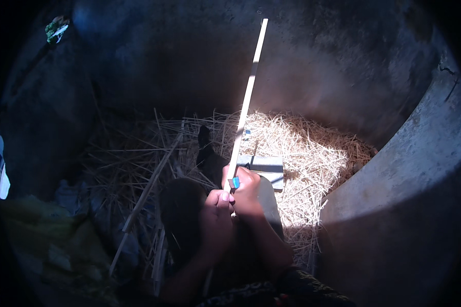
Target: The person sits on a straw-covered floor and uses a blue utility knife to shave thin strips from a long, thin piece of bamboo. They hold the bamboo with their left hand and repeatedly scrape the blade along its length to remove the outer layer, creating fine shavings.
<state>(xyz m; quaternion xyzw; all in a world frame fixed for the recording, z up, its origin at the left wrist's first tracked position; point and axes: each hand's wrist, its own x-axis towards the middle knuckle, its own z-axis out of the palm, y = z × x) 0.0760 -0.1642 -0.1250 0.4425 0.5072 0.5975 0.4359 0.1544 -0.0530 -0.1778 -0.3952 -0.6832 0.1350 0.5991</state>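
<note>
dim curved wall (169,61) at 12 o'clock; straw (312,148) sunlit toward 3 o'clock. you hold long pale strip (247,94) pointing toward 12 o'clock: left hand (217,207) pinches its lower end, right hand (248,185), just above, curls around small blue piece (235,182) beside strip.

a long, narrow, pale strip (247,100) is held at its near end and extended forward, inclined slightly to the right; its middle is crossed by shadow. a small bright blue piece (235,182) is positioned beside the near end.
</note>
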